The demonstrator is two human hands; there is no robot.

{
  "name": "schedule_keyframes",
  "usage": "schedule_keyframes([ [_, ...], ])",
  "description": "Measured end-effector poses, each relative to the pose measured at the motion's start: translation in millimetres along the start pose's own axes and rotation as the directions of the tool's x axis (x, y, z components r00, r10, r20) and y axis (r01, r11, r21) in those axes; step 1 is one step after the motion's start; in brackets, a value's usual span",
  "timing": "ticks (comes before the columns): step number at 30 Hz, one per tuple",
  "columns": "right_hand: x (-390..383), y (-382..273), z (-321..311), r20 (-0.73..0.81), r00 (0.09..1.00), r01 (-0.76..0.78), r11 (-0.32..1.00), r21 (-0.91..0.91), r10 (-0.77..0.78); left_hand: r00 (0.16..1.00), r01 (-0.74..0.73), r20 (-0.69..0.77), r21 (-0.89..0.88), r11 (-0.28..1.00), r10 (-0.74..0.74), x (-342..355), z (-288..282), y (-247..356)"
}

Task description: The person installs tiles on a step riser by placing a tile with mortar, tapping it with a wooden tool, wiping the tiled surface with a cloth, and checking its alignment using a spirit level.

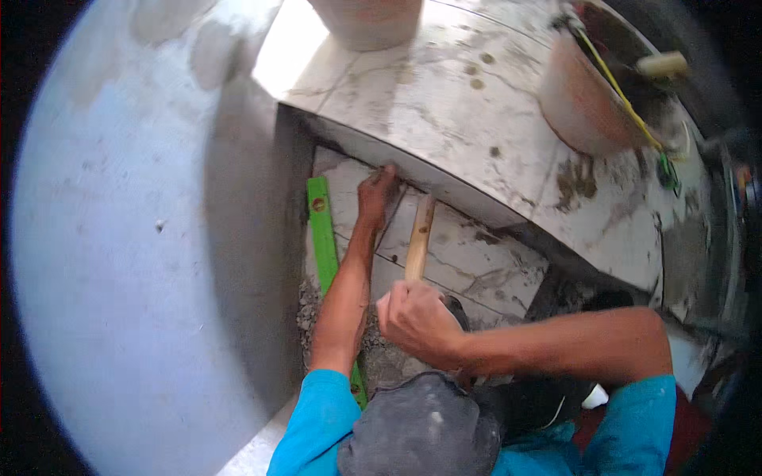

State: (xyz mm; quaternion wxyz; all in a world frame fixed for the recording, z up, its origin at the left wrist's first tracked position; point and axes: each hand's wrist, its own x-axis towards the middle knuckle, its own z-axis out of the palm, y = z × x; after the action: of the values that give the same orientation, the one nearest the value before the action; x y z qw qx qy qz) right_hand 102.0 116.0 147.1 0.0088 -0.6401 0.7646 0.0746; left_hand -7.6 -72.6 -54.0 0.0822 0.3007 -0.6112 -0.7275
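- My left hand [377,194] presses flat on the marble-patterned tile [468,254], fingers spread, gripping nothing.
- My right hand [417,317] is clenched around the wooden handle [419,238], which points away from it, just right of my left hand.
- A green level [321,238] lies left of my left forearm.

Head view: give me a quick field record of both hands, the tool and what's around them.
left hand: pressed on the marble-look tile, up by the step edge
right hand: closed round the wooden handle
handle: points up toward the step; its head is hidden
green level: lies along the tile's left edge, beside the left forearm
step top: tiled, smeared with mortar
bucket: stands on the step top, upper right
wall: plain grey, at left
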Motion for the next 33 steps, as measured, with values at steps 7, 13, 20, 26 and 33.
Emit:
schedule_keyframes([
  [7, 39, 5, -32, -0.343, 0.933, 0.118, 0.993, 0.006, -0.109, 0.973, -0.068, -0.227, -0.173, 0.983, 0.028, -21, 30, -1],
  [13, 118, -4, -14, -0.063, 0.964, 0.263, 0.963, 0.058, -0.259, 0.987, -0.130, -0.130, -0.320, 0.938, 0.092, -31, 56, -1],
  [20, 169, -39, -5, 0.055, 0.967, 0.252, 0.961, -0.115, -0.247, 0.991, -0.041, -0.130, -0.215, 0.976, 0.014, -28, 49, 1],
  [26, 198, -56, -2, 0.182, 0.983, 0.052, 0.889, -0.456, 0.036, 0.985, -0.136, -0.143, -0.285, 0.949, 0.099, -27, 52, 1],
  [33, 219, -63, -17, 0.282, 0.959, 0.107, 0.900, -0.424, 0.018, 0.980, -0.133, -0.174, -0.215, 0.967, 0.096, -27, 48, 4],
])
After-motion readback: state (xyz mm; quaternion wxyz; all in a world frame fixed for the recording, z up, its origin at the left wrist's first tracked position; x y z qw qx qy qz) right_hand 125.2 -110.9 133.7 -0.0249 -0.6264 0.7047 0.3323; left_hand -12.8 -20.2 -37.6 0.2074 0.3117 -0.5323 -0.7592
